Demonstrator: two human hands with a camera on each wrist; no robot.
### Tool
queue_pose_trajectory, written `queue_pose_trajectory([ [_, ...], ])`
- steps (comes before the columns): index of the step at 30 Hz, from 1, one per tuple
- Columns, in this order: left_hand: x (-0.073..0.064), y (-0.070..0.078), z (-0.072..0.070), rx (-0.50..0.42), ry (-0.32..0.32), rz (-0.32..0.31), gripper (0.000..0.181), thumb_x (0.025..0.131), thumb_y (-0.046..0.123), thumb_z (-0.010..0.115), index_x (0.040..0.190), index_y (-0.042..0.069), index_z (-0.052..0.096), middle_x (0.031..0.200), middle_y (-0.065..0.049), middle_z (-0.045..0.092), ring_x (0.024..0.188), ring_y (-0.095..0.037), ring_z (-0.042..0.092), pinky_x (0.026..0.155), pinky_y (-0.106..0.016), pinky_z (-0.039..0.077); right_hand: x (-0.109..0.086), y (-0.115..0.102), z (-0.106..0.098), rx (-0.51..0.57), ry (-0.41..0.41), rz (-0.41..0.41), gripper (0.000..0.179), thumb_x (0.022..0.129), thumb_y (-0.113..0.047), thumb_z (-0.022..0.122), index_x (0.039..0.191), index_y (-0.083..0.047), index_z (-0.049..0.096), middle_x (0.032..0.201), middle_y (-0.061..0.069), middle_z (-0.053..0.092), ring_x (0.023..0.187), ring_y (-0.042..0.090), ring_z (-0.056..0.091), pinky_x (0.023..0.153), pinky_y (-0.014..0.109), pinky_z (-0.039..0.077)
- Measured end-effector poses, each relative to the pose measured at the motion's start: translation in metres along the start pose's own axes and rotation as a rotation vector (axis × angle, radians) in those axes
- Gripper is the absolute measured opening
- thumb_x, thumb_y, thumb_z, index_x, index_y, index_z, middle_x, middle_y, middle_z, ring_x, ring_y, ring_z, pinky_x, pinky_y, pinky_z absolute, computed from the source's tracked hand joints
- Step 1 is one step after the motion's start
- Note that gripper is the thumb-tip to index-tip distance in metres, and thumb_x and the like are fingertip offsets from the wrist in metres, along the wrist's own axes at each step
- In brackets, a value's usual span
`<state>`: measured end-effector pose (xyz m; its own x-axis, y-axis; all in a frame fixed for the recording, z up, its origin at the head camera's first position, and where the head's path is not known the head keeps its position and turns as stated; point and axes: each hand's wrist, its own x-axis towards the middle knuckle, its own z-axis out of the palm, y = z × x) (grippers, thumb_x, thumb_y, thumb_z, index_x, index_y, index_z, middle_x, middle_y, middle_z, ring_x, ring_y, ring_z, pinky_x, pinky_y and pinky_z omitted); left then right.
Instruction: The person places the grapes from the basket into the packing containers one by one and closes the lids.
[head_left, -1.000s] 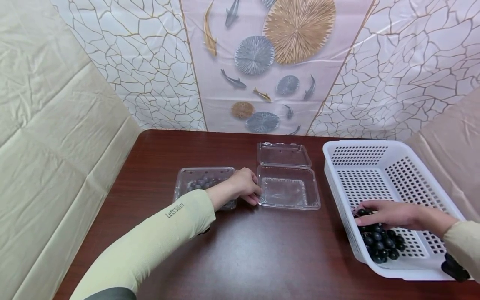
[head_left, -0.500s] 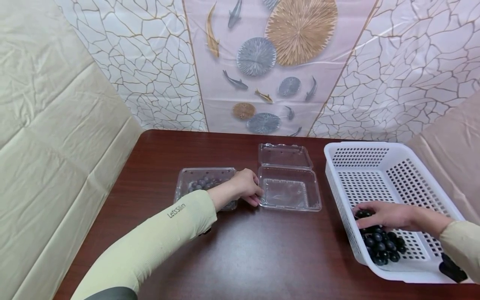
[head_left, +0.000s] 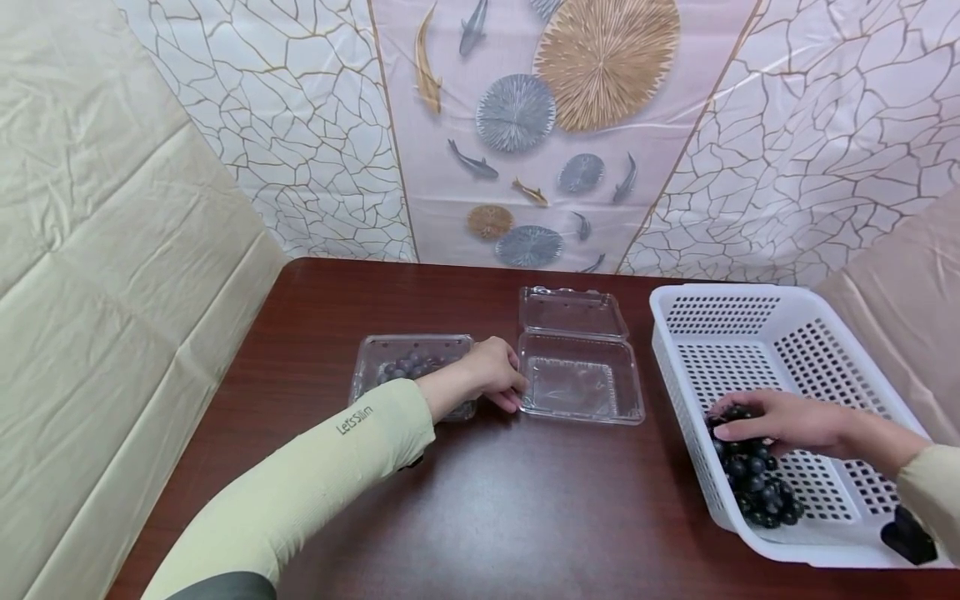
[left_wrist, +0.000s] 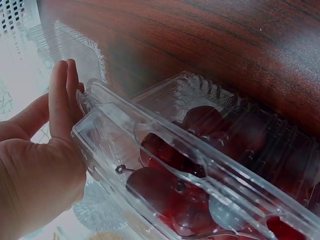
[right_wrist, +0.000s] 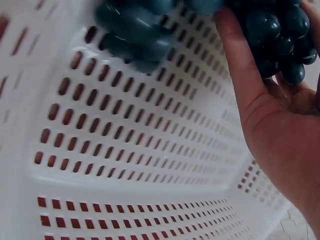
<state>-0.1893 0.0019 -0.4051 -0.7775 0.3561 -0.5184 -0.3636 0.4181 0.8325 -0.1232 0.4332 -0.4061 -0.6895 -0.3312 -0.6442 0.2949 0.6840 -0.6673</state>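
In the white basket, my right hand holds the upper end of a bunch of dark grapes, thumb on the near side. The right wrist view shows round grapes against the thumb and palm of that hand. My left hand rests between two clear plastic clamshells, fingertips at the left edge of the opened clamshell. Beside its wrist stands the closed clamshell with grapes inside, partly hidden by the forearm. In the left wrist view, the left hand's fingers are nearly straight.
The opened clamshell's lid lies back toward the wall. A dark red-brown wooden table carries everything, with patterned sheeting behind it. The basket's raised rim surrounds the right hand's work.
My right hand has shifted slightly up and back with the upper part of the grape bunch, which now hangs longer. The left hand has stayed by the opened clamshell.
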Motion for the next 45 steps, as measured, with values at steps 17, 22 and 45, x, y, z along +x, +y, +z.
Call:
queue_pose_trajectory([
  [17, 0.0, 0.001, 0.005, -0.004, 0.023, -0.01, 0.033, 0.096, -0.012, 0.07, 0.125, -0.016, 0.055, 0.089, -0.034, 0.075, 0.048, -0.017, 0.064, 0.054, -0.031, 0.066, -0.033, -0.018, -0.046, 0.175, 0.309, -0.218, 0.035, 0.114, -0.008, 0.049, 0.119, -0.037, 0.067, 0.109, -0.012, 0.068, 0.085, 0.007, 0.067, 0.069, 0.026, 0.06],
  [22, 0.001, -0.001, 0.006, -0.009, 0.032, -0.008, 0.032, 0.096, -0.012, 0.07, 0.124, -0.016, 0.055, 0.086, -0.033, 0.075, 0.048, -0.017, 0.064, 0.053, -0.031, 0.066, -0.037, -0.038, -0.052, 0.228, 0.411, -0.266, 0.028, 0.114, -0.009, 0.05, 0.117, -0.033, 0.065, 0.099, -0.014, 0.061, 0.062, 0.018, 0.034, 0.051, 0.032, 0.036],
  [45, 0.0, -0.003, 0.007, -0.016, 0.032, 0.0, 0.032, 0.097, -0.012, 0.069, 0.126, -0.017, 0.055, 0.083, -0.033, 0.074, 0.046, -0.017, 0.064, 0.05, -0.03, 0.065, 0.008, -0.147, 0.003, 0.224, 0.323, -0.429, 0.02, 0.111, -0.013, 0.059, 0.13, -0.019, 0.062, 0.119, 0.001, 0.064, 0.099, 0.011, 0.065, 0.077, 0.025, 0.061],
])
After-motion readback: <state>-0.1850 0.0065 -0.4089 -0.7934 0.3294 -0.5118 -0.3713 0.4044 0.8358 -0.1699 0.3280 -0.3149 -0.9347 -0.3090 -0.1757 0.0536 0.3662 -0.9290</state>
